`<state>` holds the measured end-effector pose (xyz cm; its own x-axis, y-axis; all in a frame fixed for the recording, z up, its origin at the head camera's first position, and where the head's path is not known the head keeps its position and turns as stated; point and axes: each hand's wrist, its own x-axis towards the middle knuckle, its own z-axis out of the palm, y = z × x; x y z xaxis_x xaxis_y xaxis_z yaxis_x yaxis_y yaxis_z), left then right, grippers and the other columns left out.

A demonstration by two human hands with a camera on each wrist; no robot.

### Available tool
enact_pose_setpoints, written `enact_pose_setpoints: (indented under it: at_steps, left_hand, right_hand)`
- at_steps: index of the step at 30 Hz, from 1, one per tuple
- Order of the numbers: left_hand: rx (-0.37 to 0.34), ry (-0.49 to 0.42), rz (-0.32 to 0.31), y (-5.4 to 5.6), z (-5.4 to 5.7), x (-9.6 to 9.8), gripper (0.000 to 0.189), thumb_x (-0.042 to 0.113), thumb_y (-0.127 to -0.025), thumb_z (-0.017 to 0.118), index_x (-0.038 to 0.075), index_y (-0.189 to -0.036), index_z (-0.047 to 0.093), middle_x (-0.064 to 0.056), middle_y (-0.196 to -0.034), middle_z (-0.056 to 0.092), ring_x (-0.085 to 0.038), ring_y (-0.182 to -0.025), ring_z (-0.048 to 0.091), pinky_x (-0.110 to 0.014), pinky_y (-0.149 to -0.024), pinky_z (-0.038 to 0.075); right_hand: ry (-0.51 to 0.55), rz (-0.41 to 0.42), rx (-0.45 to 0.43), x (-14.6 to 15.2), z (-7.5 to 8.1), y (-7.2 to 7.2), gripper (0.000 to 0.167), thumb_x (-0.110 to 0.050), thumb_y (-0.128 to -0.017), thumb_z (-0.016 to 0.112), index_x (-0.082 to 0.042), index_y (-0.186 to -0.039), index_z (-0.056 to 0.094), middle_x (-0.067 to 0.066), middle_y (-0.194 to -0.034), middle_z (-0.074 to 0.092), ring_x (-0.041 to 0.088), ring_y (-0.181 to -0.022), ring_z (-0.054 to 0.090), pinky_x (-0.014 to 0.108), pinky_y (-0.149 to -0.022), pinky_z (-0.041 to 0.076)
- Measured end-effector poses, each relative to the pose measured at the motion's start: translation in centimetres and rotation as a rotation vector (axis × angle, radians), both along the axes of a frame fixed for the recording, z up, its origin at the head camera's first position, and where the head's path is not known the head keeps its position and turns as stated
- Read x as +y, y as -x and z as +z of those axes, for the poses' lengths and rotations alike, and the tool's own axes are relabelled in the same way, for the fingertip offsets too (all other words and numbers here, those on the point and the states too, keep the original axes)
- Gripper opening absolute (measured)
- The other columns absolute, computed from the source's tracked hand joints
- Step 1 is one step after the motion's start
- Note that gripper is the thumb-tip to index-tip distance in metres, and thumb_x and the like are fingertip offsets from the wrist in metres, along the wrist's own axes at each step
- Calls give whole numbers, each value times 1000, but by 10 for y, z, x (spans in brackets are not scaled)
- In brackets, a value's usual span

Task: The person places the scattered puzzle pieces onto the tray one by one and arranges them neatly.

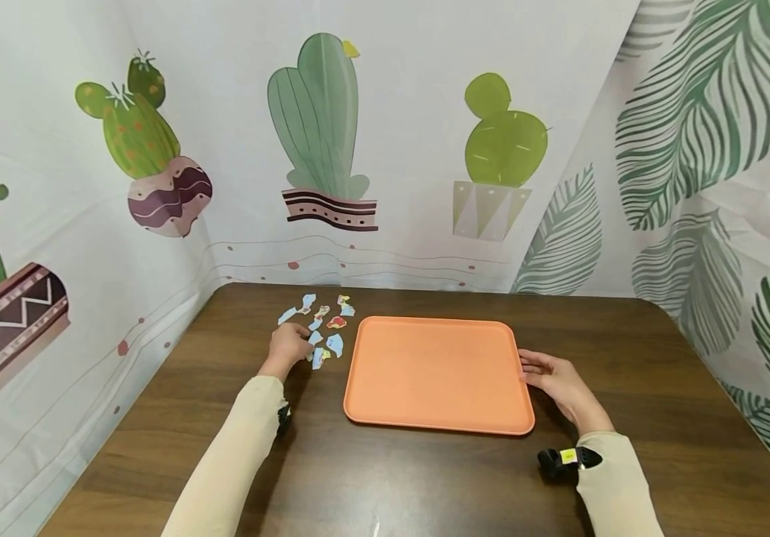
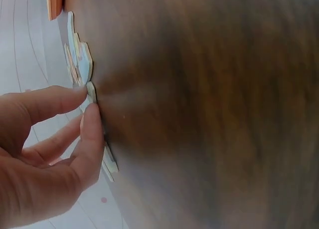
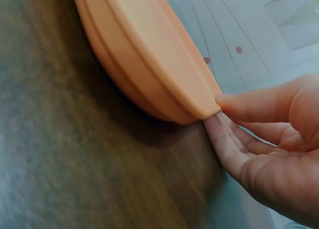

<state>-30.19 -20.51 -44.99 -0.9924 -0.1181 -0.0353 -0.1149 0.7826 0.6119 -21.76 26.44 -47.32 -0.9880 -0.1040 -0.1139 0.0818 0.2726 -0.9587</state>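
Note:
An orange tray (image 1: 434, 373) lies flat on the table, its inside bare. My right hand (image 1: 559, 379) holds the middle of its right rim; in the right wrist view, thumb and fingers pinch the tray's edge (image 3: 169, 84). Left of the tray lie several thin, irregular puzzle pieces (image 1: 335, 344), light blue with yellow and red print. My left hand (image 1: 287, 347) is at the near left side of that group. In the left wrist view, thumb and forefinger pinch a small puzzle piece (image 2: 91, 93) at the table surface. Fingers partly hide its print.
The dark wooden table (image 1: 425, 485) has rounded far corners. A white cloth (image 1: 411, 149) printed with cacti and leaves hangs behind it and at both sides. A black strap with a yellow label (image 1: 569, 456) sits on the right wrist.

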Motion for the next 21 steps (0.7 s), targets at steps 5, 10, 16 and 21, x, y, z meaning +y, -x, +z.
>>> enact_pose_setpoints:
  at_steps: [5, 10, 16, 21]
  left_hand:
    - [-2, 17, 20, 0, -2, 1, 29, 5, -77, 69, -8, -104, 67, -24, -107, 66, -42, -107, 56, -47, -90, 50]
    - [4, -17, 18, 0, -3, 1, 29, 4, -76, 69, -7, -103, 68, -25, -110, 64, -40, -104, 58, -46, -87, 51]
    - [-24, -238, 26, 2, -3, -1, 29, -5, -77, 68, -10, -106, 65, -23, -101, 60, -21, -67, 61, -27, -60, 55]
    - [-86, -475, 28, 1, 0, -3, 28, -9, -84, 63, -13, -112, 60, -11, -85, 57, -14, -62, 58, -21, -56, 55]
  right_hand:
    - [-4, 6, -3, -1, 0, -1, 55, -1, -92, 60, 14, -140, 37, 34, -132, 48, 5, -100, 59, 18, -83, 52]
    - [22, 2, 11, -1, 0, -2, 55, 3, -91, 60, 16, -139, 36, 36, -129, 48, 3, -96, 61, 17, -82, 53]
    - [29, -11, 5, 0, 1, 0, 55, 4, -91, 60, 15, -139, 36, 35, -130, 48, 0, -94, 60, 17, -82, 52]
    - [24, -6, -9, 0, 2, -1, 57, 2, -91, 61, 14, -140, 37, 34, -131, 48, 2, -96, 59, 18, -83, 52]
